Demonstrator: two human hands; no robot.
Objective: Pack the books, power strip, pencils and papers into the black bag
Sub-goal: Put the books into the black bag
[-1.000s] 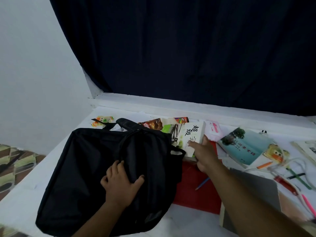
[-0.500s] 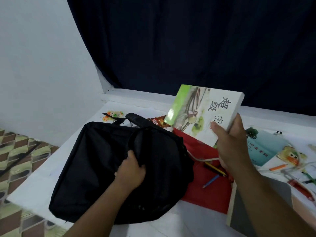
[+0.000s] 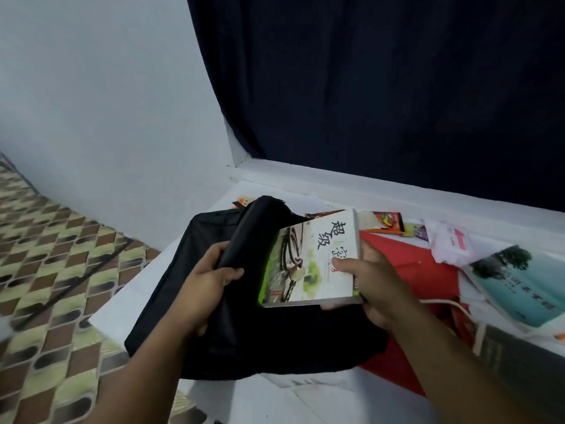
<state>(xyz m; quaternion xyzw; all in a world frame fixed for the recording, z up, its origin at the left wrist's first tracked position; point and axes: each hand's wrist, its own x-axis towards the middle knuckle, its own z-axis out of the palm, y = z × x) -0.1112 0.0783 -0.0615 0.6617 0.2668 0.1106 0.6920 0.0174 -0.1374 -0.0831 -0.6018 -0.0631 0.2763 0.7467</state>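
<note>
- The black bag (image 3: 244, 332) lies on the white table (image 3: 275, 402), near its left edge
- The left hand (image 3: 208, 280) grips the bag's raised flap (image 3: 253, 228), fingers and thumb curled round the black fabric, lifting it up from the body of the bag
- The right hand (image 3: 370, 283) holds a white and green book (image 3: 308, 264) by its right side, thumb pressed on the cover and fingers curled underneath
- The book is tilted, its left green edge lying against the lifted flap at the bag's opening; whether any part of it is already inside cannot be told
- Its cover carries large black brush characters reading 超级, with a smaller pale green character below them that is too blurred to read, plus a dark looping cord and a round pendant drawn on it
- A red sheet (image 3: 422, 270) lies under the bag's right side and spreads out to the right
- A white cable (image 3: 449, 304) runs across the red sheet near the right wrist
- A teal book (image 3: 516, 286) with a tree picture lies at the far right; its dark title characters are too smeared to read
- A white packet (image 3: 449, 243) with pink print lies behind the red sheet, lettering illegible
- An orange packet (image 3: 386, 223) lies just behind the held book
- A grey book (image 3: 519, 362) lies at the right edge, beside the right forearm
</note>
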